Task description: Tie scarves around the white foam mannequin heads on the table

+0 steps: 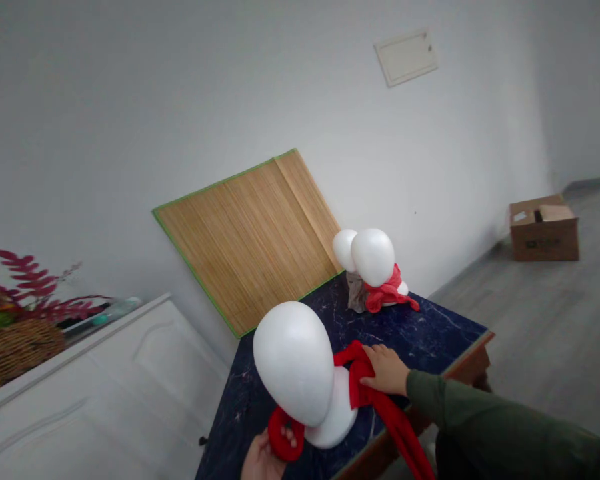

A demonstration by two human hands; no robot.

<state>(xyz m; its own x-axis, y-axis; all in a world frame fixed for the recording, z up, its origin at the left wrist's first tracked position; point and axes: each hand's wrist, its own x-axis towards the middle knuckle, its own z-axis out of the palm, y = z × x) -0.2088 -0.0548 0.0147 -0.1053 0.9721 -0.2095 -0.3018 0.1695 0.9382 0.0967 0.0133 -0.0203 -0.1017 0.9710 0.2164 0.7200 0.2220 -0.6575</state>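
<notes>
A white foam mannequin head (pixel 296 363) stands at the near edge of a dark blue marbled table (pixel 430 330), with a red scarf (pixel 380 403) around its neck. My right hand (pixel 386 369) grips the scarf on the head's right side; the loose end hangs over the table edge. My left hand (pixel 263 457) pinches the scarf's other end, looped below the head at the left. At the table's far end stand two more foam heads (pixel 373 257), one wearing a red scarf (pixel 387 293), the other a grey cloth (pixel 356 293).
A bamboo mat (pixel 250 233) leans on the wall behind the table. A white cabinet (pixel 95 393) at left carries a wicker basket (pixel 15 350) with red leaves. A cardboard box (pixel 544 229) sits on the grey floor at right.
</notes>
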